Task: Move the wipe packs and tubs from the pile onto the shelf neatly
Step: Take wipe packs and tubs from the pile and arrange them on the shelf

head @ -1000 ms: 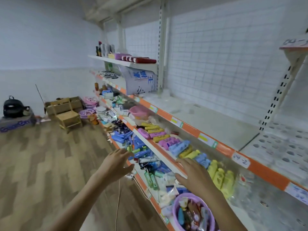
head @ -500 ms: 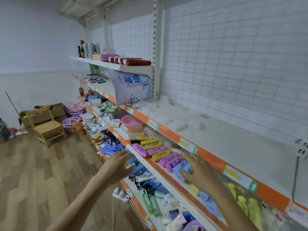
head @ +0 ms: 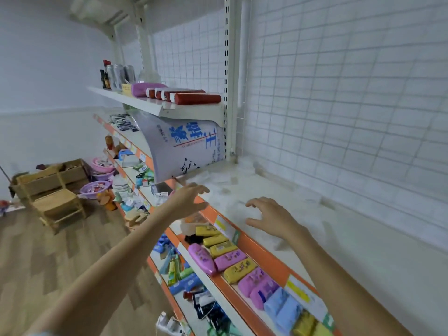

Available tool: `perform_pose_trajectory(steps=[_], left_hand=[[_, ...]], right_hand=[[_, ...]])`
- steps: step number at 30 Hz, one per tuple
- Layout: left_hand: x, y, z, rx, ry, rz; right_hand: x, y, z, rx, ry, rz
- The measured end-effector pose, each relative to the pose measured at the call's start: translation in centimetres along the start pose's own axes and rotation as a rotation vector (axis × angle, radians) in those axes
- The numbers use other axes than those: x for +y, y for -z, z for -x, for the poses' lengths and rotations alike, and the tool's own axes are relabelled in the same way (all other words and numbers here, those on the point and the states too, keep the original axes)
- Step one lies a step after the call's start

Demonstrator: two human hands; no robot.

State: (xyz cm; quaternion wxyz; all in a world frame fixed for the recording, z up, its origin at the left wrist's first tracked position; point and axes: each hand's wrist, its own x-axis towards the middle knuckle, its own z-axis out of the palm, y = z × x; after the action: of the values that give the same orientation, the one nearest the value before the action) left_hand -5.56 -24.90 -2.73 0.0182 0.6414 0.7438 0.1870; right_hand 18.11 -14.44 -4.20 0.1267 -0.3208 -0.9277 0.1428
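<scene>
Reaching forward from the bottom of the view, both bare forearms stretch toward the shelving. Nearest, on the lower shelf (head: 218, 291) between the arms, lies a neat row of wipe packs (head: 236, 264) in yellow, pink and pale blue, set side by side behind the orange price rail (head: 260, 253). Below them a lower tier holds a jumble of blue and green tubes and packets (head: 180, 275).

Farther on, the left hand (head: 188, 198) hovers at the front edge of the wide pale shelf (head: 351, 251), fingers spread and loosely bent, holding nothing. The right hand (head: 272, 218) is over that same shelf, just beyond the rail, fingers splayed and slightly curled, also empty; whether its fingertips touch the surface cannot be told. The shelf there looks dusty and smeared.

Beyond the hands a large white sack with blue lettering (head: 181, 146) leans under the upper shelf (head: 155, 106), which carries dark red rolls (head: 194, 97) and some cans (head: 120, 73). Far left on the wooden floor (head: 48, 258) stand a small wooden chair (head: 57, 204) and purple basins (head: 94, 187).
</scene>
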Motion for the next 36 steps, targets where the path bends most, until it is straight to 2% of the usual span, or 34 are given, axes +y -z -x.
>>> perform_pose_trajectory(steps=[4,9,14,18,21,24,27,31,33,36], left_hand=[[-2.1,-2.3,-6.7,-0.165,-0.039,-0.034],[-3.9,-5.6,-12.2,-0.397,-0.203,-0.064],[-4.5,-6.2,-15.9,-0.362,-0.471,-0.214],[-5.3,-7.4,-17.8,-0.394,-0.554,-0.070],[-6.1,-8.7,-19.1,-0.445,-0.539,0.026],[-6.4,-8.9,-20.1,-0.402,-0.526,0.242],[-6.3,-8.3,-21.1,-0.368,-0.470,0.405],[-5.9,-7.4,-21.9,-0.443,-0.386,0.484],[-5.6,-7.6,-21.9,-0.499,-0.365,0.482],[-5.4,-7.9,-21.6,-0.497,-0.362,0.449]], right_hand=[[1.6,-1.4,-4.3,-0.172,-0.047,0.060],[3.6,-2.2,-7.1,-0.163,-0.164,0.019],[4.9,-2.6,-8.0,-0.053,-0.332,-0.093],[4.6,-2.8,-8.4,-0.012,-0.402,-0.155],[4.5,-3.0,-8.3,0.126,-0.491,-0.161],[3.7,-2.8,-7.9,0.352,-0.625,-0.342],[3.2,-2.5,-7.6,0.455,-0.711,-0.526],[3.2,-2.4,-7.5,0.493,-0.766,-0.579],[3.4,-2.6,-7.4,0.464,-0.777,-0.569],[3.9,-2.6,-7.4,0.413,-0.778,-0.479]])
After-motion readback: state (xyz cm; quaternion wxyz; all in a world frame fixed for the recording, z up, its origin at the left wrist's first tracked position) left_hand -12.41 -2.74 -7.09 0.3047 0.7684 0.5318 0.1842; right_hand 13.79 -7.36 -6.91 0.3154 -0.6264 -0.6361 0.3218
